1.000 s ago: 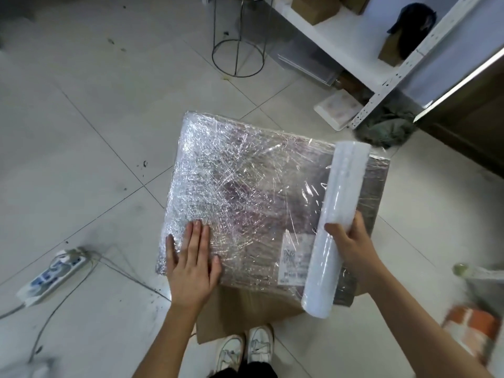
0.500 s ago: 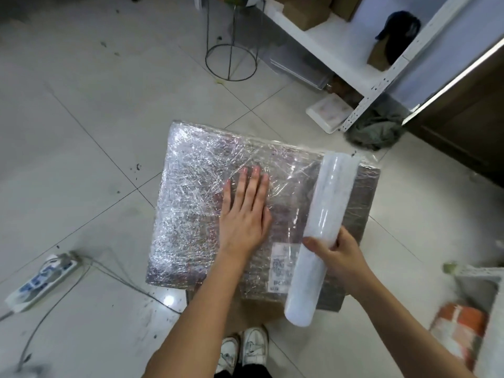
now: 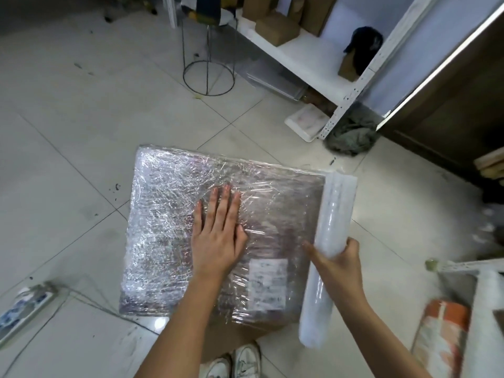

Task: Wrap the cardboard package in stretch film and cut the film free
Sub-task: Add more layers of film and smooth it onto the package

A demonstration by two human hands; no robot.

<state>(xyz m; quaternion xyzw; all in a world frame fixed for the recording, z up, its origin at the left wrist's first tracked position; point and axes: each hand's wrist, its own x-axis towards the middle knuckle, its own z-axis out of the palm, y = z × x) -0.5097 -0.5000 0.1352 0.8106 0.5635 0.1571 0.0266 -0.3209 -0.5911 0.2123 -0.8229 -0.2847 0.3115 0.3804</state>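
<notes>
The flat cardboard package point(image 3: 163, 236), covered in shiny crinkled stretch film, lies in front of me above the tiled floor, with a white label point(image 3: 268, 287) under the film near its right front corner. My left hand point(image 3: 218, 236) presses flat on the middle of its top, fingers straight. The white roll of stretch film point(image 3: 331, 222) lies along the package's right edge. My right hand point(image 3: 336, 266) grips the roll around its middle. Film runs from the roll onto the package.
A white shelf rack point(image 3: 308, 58) with cardboard boxes stands at the back right, a wire stand point(image 3: 208, 77) beside it. A power strip point(image 3: 24, 306) with its cable lies on the floor at left. A grey rag point(image 3: 353, 135) and an orange-white bundle point(image 3: 439, 339) sit at right. My shoes point(image 3: 234, 361) show below.
My left hand slid from the package's near-left corner to its middle and presses there. My right hand carried the roll rightward to the package's right edge, laying film across the top.
</notes>
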